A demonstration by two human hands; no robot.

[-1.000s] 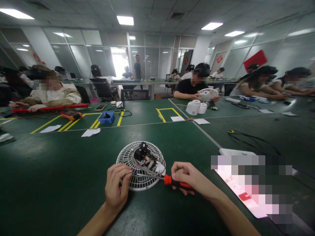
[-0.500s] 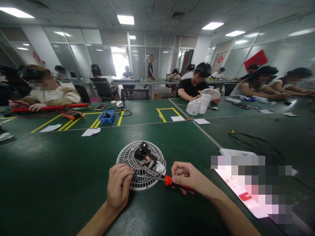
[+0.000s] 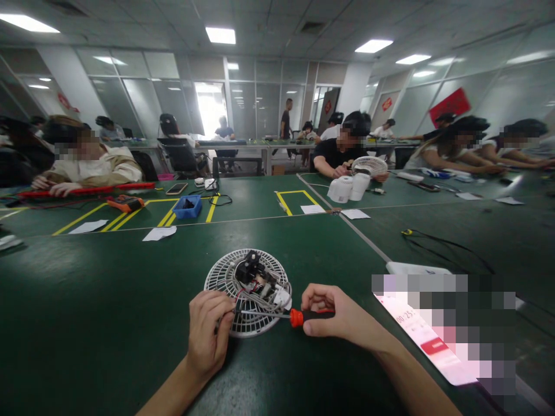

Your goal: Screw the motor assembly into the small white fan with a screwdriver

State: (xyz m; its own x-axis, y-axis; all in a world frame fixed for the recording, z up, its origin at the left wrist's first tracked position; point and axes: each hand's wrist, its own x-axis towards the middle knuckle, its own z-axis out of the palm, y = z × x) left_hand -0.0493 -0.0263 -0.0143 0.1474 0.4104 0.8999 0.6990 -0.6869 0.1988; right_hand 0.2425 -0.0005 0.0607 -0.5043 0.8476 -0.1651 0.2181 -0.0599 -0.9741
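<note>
Your screwdriver [image 3: 293, 317] has a black handle [image 3: 318, 315], an orange-red collar [image 3: 297, 318] and a silvery shaft [image 3: 271, 315]; your grille [image 3: 219, 276] is white, patterned with radial slots, the block [image 3: 247, 270] on it black, the wires [image 3: 259, 302] grey and red; your green table [image 3: 130, 323] bears yellow lines [image 3: 214, 208], and the tray [image 3: 188, 212] is blue

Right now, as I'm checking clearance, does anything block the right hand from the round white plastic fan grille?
Nothing visible; only the orange-and-black screwdriver in the right hand spans the gap to the grille.

a grille [image 3: 220, 278] on the table [image 3: 130, 300] bears fan parts [image 3: 250, 268].
</note>
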